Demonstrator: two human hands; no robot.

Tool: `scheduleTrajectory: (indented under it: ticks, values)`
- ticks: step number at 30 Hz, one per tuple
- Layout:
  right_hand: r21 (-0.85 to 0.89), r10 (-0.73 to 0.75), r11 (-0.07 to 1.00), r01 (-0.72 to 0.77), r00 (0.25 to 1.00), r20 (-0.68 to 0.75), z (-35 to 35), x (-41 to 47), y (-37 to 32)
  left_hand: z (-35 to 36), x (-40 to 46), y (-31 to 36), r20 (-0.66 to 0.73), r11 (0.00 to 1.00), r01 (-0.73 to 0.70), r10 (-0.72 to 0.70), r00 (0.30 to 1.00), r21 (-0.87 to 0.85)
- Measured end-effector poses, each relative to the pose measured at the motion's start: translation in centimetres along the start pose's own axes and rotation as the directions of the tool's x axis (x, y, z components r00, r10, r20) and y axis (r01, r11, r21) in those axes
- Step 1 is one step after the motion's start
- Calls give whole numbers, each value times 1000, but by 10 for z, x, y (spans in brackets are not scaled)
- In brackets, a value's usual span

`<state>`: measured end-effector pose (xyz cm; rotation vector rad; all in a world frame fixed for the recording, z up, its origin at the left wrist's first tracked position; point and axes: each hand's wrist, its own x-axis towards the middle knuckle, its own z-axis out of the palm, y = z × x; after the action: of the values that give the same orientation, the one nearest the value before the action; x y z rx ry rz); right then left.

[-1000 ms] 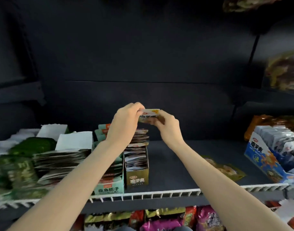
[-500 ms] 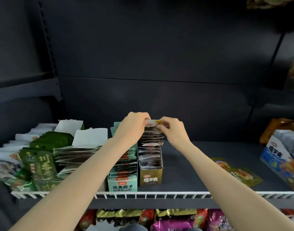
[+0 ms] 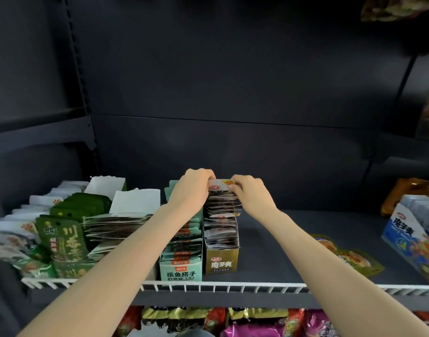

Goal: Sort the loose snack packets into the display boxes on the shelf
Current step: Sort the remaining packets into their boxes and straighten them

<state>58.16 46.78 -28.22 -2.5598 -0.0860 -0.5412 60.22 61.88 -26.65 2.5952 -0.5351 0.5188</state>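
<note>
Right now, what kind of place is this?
Likely a shop aisle being restocked: dark metal shelf with a white wire rail, branded display boxes of packets, and bagged snacks on the tier below.

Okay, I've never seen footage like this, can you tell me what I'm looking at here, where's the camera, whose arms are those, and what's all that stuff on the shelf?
There is no machine here. The camera sits on a person's head and looks forward and down, so the two bare arms reaching in are the wearer's own. The left hand and right hand together pinch one small snack packet at the back of a gold display box, which is full of packets standing in a row. Beside it stands a mint-green display box, and further left are green packets and stacks of others. A few loose yellow packets lie flat on the dark shelf, and a blue box stands at the right edge.
</note>
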Motion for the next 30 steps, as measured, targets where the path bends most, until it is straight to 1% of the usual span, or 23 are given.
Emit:
scheduleTrajectory:
  ticks: [3,5,8,11,16,19,21,23,25,28,30]
  values:
    - [5,32,999,-32,997,64,1,2,3,5,0,-1,63,1000,-19,18,998,5]
    - [52,20,998,-22,999,38,2,2,5,5,1,-1,40,1000,-28,28,999,3]
    - [153,-7,988,8,1000,-5,-2,2,6,-1,1,-3,-50,999,-40,40,998,-7]
    - [229,-9,973,-3,999,50,-2,4,8,-5,1,-5,-22,998,-61,60,998,-28]
    - [225,14,974,-35,995,95,5,14,11,-11,8,-8,-31,997,-60,58,998,-54]
    - [213,97,966,-145,970,222,8,22,16,-18,13,-4,-16,995,-82,81,997,-63]
    - [224,152,948,-227,939,308,10,27,17,-20,16,-1,20,994,-102,102,995,-33]
    - [195,186,942,-272,909,373,9,31,16,-18,19,-1,65,994,-107,107,992,-6]
    - [129,208,950,-285,883,422,9,35,15,-16,21,-3,102,994,-113,112,988,4]
    - [49,205,965,-258,858,472,8,42,16,-14,25,-8,107,991,-132,128,986,26]
    - [36,192,968,-248,828,527,10,47,17,-12,27,-10,105,989,-140,134,985,46]
